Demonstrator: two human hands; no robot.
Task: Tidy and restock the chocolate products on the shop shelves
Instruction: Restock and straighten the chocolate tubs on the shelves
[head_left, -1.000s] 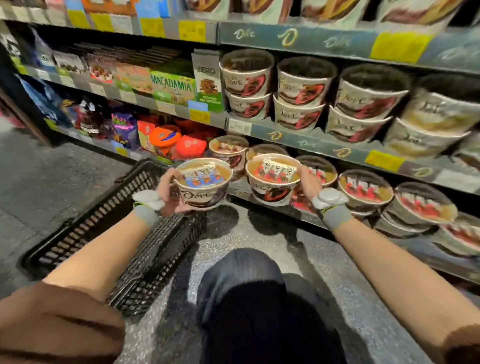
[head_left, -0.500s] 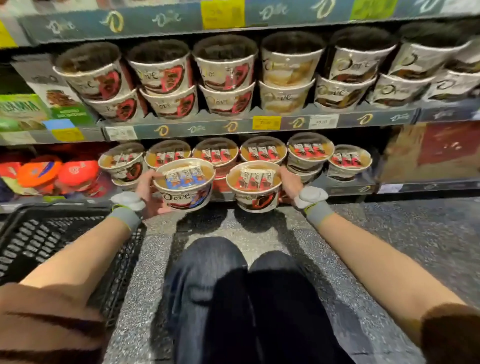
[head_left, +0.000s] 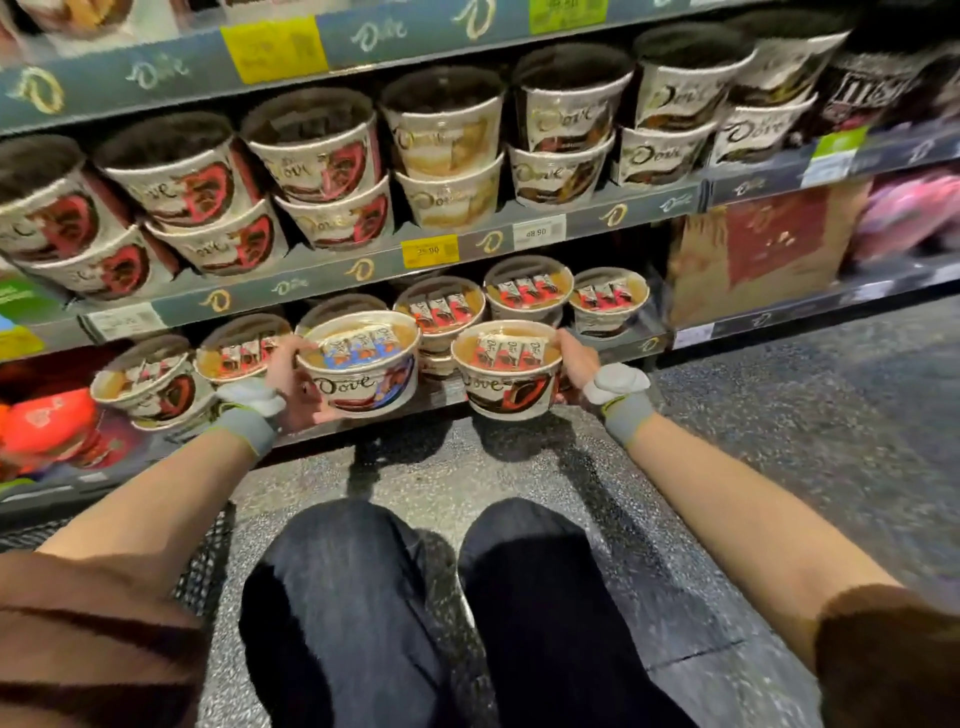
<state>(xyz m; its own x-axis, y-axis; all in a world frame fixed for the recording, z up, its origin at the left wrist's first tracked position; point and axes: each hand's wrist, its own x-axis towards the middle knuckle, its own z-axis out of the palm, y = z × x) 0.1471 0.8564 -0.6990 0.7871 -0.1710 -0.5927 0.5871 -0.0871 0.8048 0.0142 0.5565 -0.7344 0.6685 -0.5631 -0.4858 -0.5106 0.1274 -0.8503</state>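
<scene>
My left hand (head_left: 291, 384) grips a Dove chocolate tub with blue-wrapped pieces (head_left: 361, 364) by its left side. My right hand (head_left: 574, 364) grips a Dove tub with red-wrapped pieces (head_left: 509, 371) by its right side. Both tubs hang level in front of the bottom shelf edge (head_left: 644, 344), side by side and apart. Behind them a row of similar red-topped Dove tubs (head_left: 441, 312) stands on the bottom shelf. Stacked Dove tubs (head_left: 317, 176) fill the shelf above.
A black wire basket (head_left: 208, 566) sits on the floor at my left, mostly hidden by my arm. My knees (head_left: 415, 597) are below the tubs. Orange and red packs (head_left: 47, 426) lie at the far left, a brown and red box (head_left: 753, 249) at the right.
The view has swung further right and slightly closer to the shelves. Both tubs stay in my hands, now a little wider apart and nearer the bottom shelf.
</scene>
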